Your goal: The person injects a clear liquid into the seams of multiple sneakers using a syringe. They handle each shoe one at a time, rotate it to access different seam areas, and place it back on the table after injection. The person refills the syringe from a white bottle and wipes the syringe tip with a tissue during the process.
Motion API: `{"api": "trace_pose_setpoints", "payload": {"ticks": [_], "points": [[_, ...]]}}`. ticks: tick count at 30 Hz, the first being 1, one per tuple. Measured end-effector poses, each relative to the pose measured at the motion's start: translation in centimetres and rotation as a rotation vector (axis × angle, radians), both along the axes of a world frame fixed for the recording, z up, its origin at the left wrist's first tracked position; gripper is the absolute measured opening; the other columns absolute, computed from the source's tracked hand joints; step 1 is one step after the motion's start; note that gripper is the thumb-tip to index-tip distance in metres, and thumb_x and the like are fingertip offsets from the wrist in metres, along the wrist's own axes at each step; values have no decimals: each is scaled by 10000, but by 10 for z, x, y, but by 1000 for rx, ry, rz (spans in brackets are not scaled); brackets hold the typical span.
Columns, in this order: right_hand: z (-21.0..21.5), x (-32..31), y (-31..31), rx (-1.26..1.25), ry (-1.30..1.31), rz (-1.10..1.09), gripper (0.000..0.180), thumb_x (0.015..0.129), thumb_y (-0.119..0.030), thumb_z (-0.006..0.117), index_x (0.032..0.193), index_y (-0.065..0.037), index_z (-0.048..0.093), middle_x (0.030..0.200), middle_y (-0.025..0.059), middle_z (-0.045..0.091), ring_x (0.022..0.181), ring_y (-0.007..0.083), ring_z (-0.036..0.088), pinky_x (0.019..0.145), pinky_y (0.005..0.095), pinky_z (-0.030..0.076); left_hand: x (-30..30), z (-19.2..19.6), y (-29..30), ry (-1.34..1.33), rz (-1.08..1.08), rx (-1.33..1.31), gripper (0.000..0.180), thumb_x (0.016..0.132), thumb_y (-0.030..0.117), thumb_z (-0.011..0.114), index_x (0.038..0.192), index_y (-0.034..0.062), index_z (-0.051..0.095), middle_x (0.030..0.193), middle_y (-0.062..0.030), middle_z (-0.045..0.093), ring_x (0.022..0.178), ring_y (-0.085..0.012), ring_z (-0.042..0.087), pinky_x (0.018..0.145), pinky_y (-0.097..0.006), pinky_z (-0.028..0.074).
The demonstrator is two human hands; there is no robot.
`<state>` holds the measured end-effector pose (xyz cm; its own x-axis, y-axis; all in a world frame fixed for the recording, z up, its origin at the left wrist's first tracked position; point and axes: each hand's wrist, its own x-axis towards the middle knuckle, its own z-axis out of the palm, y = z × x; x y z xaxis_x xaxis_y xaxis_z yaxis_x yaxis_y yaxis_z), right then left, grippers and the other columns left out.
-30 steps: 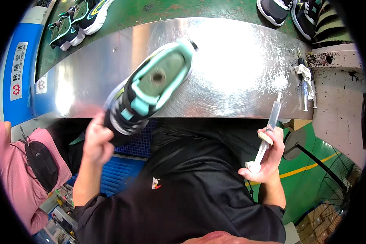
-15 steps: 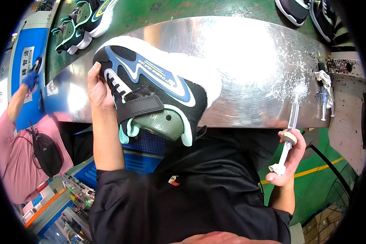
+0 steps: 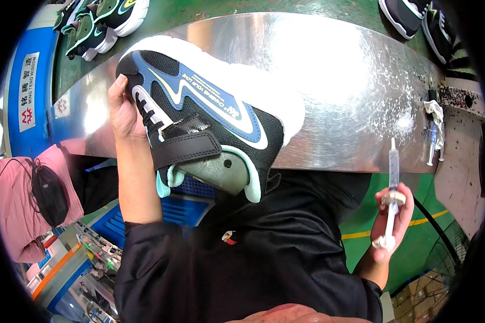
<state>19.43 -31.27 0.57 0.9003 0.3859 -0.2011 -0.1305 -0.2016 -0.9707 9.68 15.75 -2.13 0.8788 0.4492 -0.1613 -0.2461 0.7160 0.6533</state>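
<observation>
My left hand (image 3: 128,112) grips a black and blue sneaker (image 3: 210,102) by the toe end, its fingers partly hidden behind the shoe. The sneaker is tilted on its side, white sole up and away from me, with a black strap and mint-green collar lining. A green shoe last (image 3: 221,171) fills its opening. In my right hand (image 3: 394,218) is a clear syringe (image 3: 394,169), its nozzle pointing away from me. The thumb is at the plunger end, and whitish residue coats the plunger and flange. Syringe and shoe are well apart.
A shiny metal plate (image 3: 328,134) with white specks covers the bench. More shoes stand at the far left (image 3: 99,27) and far right (image 3: 409,19). By the right edge lie other syringes (image 3: 432,142) with a crumpled white tissue (image 3: 434,112). A person in pink (image 3: 64,177) is at left.
My right hand has moved slightly right and toward me, and the syringe now points straighter ahead. The sneaker looks slightly larger. The co-worker's blue-gloved hand has gone out of view.
</observation>
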Motion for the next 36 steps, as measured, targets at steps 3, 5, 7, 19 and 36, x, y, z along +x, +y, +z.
{"api": "trace_pose_setpoints", "payload": {"ticks": [3,5,7,19,36], "points": [[12,0,20,462,169,22,1086,462,-662,817,1233,-17,405,950,111,524,820,221,531,715,319,379,2,2,-2,-92,-68,-44,334,850,183,567,1123,-8,590,1099,-141,639,988,-269,620,895,-403,503],[14,3,32,676,353,128,1009,477,-657,814,1202,-71,429,893,115,562,789,187,489,619,299,328,0,0,4,-50,-67,-53,334,848,182,565,1122,-9,589,1098,-143,638,989,-270,619,894,-403,503],[20,8,53,804,503,223,912,515,-628,815,1174,-109,453,865,125,592,757,167,469,596,284,311,-2,-2,6,-12,-20,-55,334,844,182,565,1116,-10,591,1089,-146,639,989,-274,619,894,-408,504],[19,17,102,873,633,360,789,581,-603,798,1143,-150,479,878,157,620,764,167,498,601,280,318,-1,-2,2,-75,-61,-67,323,854,171,555,1115,-16,591,1097,-148,632,999,-264,614,900,-403,502],[3,8,97,916,442,422,904,638,-731,661,1174,-35,450,958,158,597,795,200,462,734,314,360,-1,3,-2,-78,-42,131,241,915,105,495,1100,-15,591,1096,-102,618,980,-174,608,865,-305,512]]}}
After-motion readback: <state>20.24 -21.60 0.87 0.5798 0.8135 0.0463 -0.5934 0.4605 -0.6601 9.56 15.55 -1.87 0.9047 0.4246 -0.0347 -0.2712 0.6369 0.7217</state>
